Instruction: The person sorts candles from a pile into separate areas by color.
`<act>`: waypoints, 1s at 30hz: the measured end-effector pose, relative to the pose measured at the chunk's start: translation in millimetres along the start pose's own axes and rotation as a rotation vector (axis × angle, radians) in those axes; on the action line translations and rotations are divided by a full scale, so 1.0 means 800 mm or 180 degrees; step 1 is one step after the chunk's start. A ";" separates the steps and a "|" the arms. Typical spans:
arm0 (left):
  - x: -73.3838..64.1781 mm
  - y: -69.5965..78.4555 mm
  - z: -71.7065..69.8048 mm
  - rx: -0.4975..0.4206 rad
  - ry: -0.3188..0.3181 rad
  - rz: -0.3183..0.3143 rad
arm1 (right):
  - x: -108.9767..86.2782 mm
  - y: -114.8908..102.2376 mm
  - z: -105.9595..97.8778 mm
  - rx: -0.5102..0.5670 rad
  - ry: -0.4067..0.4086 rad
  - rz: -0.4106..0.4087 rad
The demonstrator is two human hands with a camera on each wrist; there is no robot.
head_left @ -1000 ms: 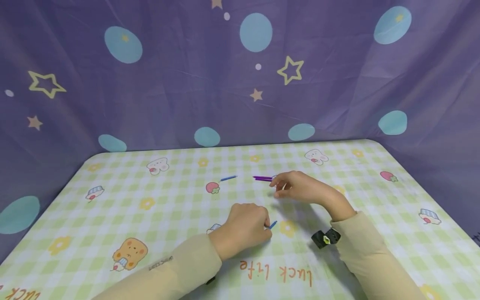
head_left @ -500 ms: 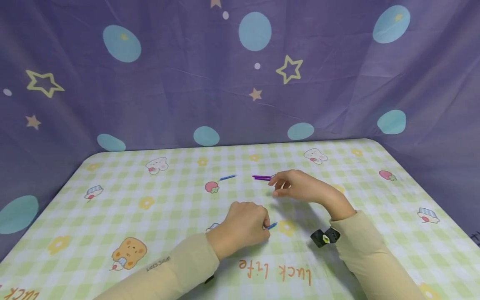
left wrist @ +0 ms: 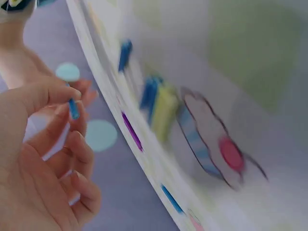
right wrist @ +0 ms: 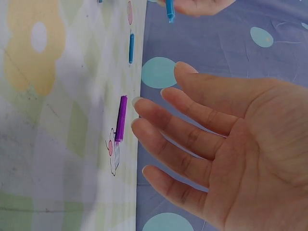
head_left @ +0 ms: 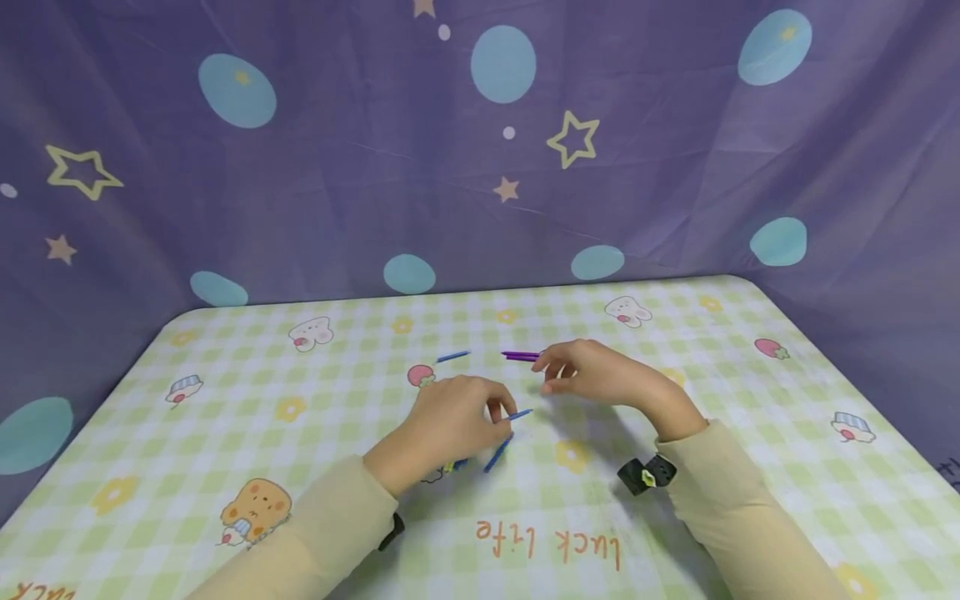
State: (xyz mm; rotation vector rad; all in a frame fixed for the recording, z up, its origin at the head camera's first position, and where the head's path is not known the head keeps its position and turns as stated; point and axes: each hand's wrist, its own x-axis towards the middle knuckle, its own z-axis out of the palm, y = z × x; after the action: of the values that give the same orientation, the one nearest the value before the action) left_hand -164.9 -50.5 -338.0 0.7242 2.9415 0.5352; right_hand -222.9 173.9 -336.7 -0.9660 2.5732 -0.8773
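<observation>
Between thumb and index finger, my left hand (head_left: 453, 421) pinches a thin blue stick (head_left: 521, 414), which is also plain in the left wrist view. Under and beside that hand, another blue stick (head_left: 498, 452) lies on the table. Close to it are a yellow stick (left wrist: 165, 111) and more blue, blurred in the left wrist view and partly covered in the head view. My right hand (head_left: 600, 372) hovers with fingers loosely bent and holds nothing. Just beyond its fingertips lie purple sticks (head_left: 520, 356), partly hidden by the hand.
A single blue stick (head_left: 453, 356) lies farther back, left of the purple ones. The table (head_left: 337, 450) wears a green checked cloth with printed figures. Behind its far edge hangs a purple curtain (head_left: 360, 192).
My left hand has lifted back and to the left with a blue stick, uncovering blue and yellow sticks on the table. The right hand has hardly moved.
</observation>
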 end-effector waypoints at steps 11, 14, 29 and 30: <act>0.013 -0.050 -0.007 -0.0054 0.0366 -0.0285 | 0.001 0.000 0.001 -0.0024 0.0014 -0.0026; 0.017 -0.065 -0.009 -0.0129 0.0404 -0.0385 | 0.001 0.000 0.001 -0.0003 0.0019 -0.0035; 0.047 -0.111 -0.017 -0.0071 0.0515 -0.0609 | 0.001 0.004 0.001 0.0008 -0.0009 0.0039; 0.049 -0.112 -0.017 -0.0067 0.0498 -0.0634 | 0.001 0.004 0.001 0.0007 -0.0007 0.0047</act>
State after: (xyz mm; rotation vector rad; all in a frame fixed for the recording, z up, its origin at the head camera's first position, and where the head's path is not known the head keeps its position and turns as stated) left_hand -240.7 -110.7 -355.8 0.3968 3.0984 0.6300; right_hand -225.0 175.2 -339.3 -0.9456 2.5736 -0.8743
